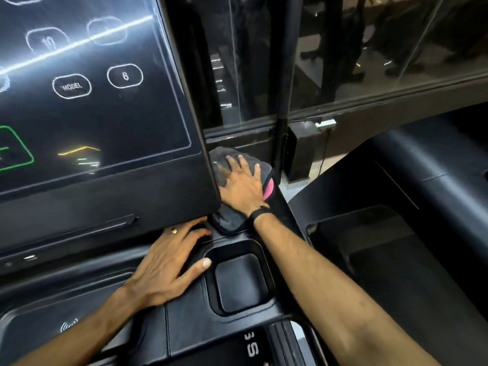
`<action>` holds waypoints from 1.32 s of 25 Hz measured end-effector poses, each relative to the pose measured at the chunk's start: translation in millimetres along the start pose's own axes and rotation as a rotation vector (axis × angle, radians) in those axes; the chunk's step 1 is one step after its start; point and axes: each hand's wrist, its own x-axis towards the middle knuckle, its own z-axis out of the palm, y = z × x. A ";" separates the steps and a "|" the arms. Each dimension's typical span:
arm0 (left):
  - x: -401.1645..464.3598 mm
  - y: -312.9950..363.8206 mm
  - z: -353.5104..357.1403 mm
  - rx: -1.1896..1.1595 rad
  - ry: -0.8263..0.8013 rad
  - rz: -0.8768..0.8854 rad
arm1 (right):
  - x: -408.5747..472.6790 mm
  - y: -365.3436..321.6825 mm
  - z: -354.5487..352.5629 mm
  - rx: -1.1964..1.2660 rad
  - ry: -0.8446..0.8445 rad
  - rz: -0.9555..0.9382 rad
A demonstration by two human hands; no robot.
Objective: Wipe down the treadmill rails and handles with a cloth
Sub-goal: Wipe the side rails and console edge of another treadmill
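Observation:
A dark grey cloth (227, 220) with a pink patch lies on the black right upright of the treadmill (280, 204), just behind the console's right edge. My right hand (241, 184) presses flat on the cloth with fingers spread, a black band on its wrist. My left hand (169, 268) rests palm down on the console deck beside a square cup holder (239, 278), holding nothing, fingers apart. The console screen (87, 96) hides the cloth's left part.
The big tilted touch screen fills the upper left. A glass partition (369, 62) and a black post stand behind the treadmill. A second treadmill (412, 233) sits to the right. The right side rail (287, 344) runs down at the bottom.

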 end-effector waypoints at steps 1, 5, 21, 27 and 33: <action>1.6 0.1 -0.7 0.005 -0.008 0.005 | 4.8 10.5 2.0 0.032 0.014 0.040; -0.1 1.6 0.2 -0.016 0.017 -0.022 | 0.1 75.9 13.4 0.317 0.030 0.199; -1.9 2.9 1.3 -0.079 0.092 -0.006 | -137.1 44.9 -6.4 0.171 0.057 0.151; -8.9 2.7 -1.9 -0.115 0.181 -0.037 | -121.0 57.0 -9.4 0.507 0.078 0.406; -40.6 -3.1 -18.1 -0.167 0.210 0.076 | -225.1 2.2 -4.1 0.078 0.166 0.283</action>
